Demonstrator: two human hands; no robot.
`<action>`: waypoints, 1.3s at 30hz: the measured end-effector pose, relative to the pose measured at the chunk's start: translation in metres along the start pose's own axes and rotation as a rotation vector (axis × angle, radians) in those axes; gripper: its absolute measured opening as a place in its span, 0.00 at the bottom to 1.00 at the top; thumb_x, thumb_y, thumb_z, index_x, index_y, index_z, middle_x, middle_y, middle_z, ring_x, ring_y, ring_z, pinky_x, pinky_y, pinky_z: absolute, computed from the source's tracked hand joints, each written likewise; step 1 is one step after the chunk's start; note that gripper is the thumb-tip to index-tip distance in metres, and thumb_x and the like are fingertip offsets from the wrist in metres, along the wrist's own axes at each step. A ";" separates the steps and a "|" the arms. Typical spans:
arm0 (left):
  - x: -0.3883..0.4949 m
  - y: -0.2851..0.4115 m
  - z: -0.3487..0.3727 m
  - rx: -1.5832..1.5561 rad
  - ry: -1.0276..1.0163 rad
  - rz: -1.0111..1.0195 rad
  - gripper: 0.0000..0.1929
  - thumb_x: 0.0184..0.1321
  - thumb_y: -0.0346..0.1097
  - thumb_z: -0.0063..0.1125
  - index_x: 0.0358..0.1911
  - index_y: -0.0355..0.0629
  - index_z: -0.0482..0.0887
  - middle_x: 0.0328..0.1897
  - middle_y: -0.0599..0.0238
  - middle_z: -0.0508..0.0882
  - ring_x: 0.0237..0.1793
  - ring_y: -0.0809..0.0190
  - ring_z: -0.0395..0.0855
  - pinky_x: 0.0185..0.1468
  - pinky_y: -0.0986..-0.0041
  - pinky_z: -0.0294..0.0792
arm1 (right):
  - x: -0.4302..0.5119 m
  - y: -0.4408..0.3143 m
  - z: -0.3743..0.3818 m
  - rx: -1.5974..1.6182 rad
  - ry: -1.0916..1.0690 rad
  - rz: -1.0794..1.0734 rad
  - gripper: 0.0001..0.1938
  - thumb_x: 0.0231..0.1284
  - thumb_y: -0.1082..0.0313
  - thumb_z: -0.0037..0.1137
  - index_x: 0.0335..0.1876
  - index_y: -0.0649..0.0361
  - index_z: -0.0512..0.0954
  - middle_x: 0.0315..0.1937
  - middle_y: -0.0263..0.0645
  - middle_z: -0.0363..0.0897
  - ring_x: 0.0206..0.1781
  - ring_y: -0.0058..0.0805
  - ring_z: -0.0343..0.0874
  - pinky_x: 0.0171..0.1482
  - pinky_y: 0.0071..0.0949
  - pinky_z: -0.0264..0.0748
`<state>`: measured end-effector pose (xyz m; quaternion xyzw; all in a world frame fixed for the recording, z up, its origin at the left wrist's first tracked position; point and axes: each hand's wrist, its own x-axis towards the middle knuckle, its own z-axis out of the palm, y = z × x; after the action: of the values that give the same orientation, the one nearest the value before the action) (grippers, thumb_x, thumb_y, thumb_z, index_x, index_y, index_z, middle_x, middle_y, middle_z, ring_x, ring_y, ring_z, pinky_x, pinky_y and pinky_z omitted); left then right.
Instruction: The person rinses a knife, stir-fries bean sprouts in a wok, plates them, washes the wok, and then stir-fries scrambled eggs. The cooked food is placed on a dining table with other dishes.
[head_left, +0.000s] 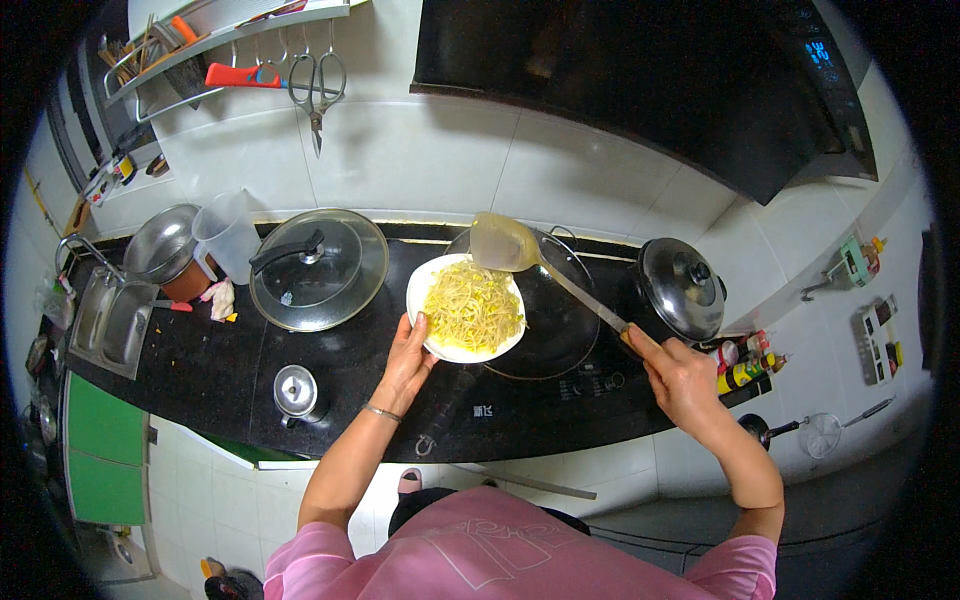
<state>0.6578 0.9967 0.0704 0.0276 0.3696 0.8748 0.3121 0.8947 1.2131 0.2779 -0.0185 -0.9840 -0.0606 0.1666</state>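
Observation:
My left hand (407, 358) grips the left rim of a white plate (465, 355), thumb on top. A heap of bean sprouts (474, 309) lies on it. My right hand (675, 375) is closed on the wooden-ended handle of a metal wok spatula (506, 241). The spatula's blade hangs over the plate's upper right edge, above the sprouts. Behind and to the right of the plate is a dark wok (559, 330) on the cooktop; the plate and blade hide part of it.
A glass lid (352, 281) lies left of the wok, with a small metal pot (295, 391) nearer me. At right stand a lidded pot (681, 289) and sauce bottles (746, 373). The range hood (637, 97) overhangs the back. A sink (112, 322) is at far left.

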 end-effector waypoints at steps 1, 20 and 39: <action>0.000 0.000 -0.001 -0.014 -0.011 -0.002 0.20 0.63 0.44 0.44 0.57 0.49 0.62 0.56 0.65 0.72 0.52 0.61 0.74 0.50 0.67 0.74 | 0.000 0.001 -0.001 -0.014 0.008 -0.008 0.24 0.47 0.75 0.54 0.54 0.48 0.72 0.18 0.39 0.68 0.19 0.38 0.72 0.23 0.34 0.70; -0.045 0.044 -0.040 -0.017 0.124 0.173 0.26 0.60 0.47 0.49 0.61 0.49 0.60 0.60 0.64 0.69 0.59 0.59 0.68 0.58 0.63 0.66 | 0.101 0.126 0.115 -0.117 -0.463 0.223 0.15 0.47 0.66 0.50 0.43 0.48 0.77 0.35 0.41 0.79 0.40 0.40 0.78 0.40 0.39 0.74; -0.048 0.058 -0.046 -0.025 0.225 0.233 0.28 0.58 0.51 0.52 0.59 0.49 0.63 0.59 0.64 0.70 0.58 0.58 0.69 0.58 0.64 0.65 | 0.155 0.089 0.106 -0.405 0.000 -0.501 0.18 0.49 0.68 0.48 0.49 0.46 0.75 0.23 0.33 0.72 0.26 0.29 0.75 0.28 0.27 0.73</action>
<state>0.6535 0.9099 0.0843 -0.0320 0.3855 0.9072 0.1655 0.7190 1.3174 0.2403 0.1916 -0.9258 -0.2944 0.1395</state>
